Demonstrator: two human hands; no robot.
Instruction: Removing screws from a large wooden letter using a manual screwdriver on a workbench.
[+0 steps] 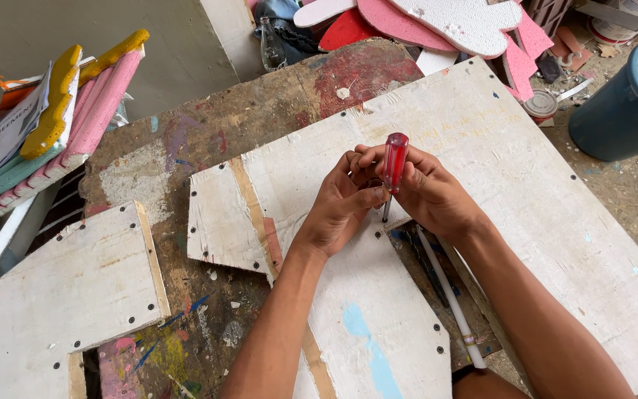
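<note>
Centre of frame: right hand (430,193) wraps the red-handled screwdriver (394,164), held upright, tip down at the edge of the white painted board (496,170) on the desk (186,148). Left hand (341,207) has its grip pinched beside the shaft; whether it holds anything, cannot tell. Judgement: keep shaft vertical, press straight down, steady the tip.

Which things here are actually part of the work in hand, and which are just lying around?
In use:
- red-handled screwdriver, gripped by the right hand
- left hand, fingertips at the screwdriver's shaft
- white painted board beneath both hands

Lying about:
- thin white rod
- smaller white board
- pink foam cut-outs
- blue bucket
- glass bottle
</note>
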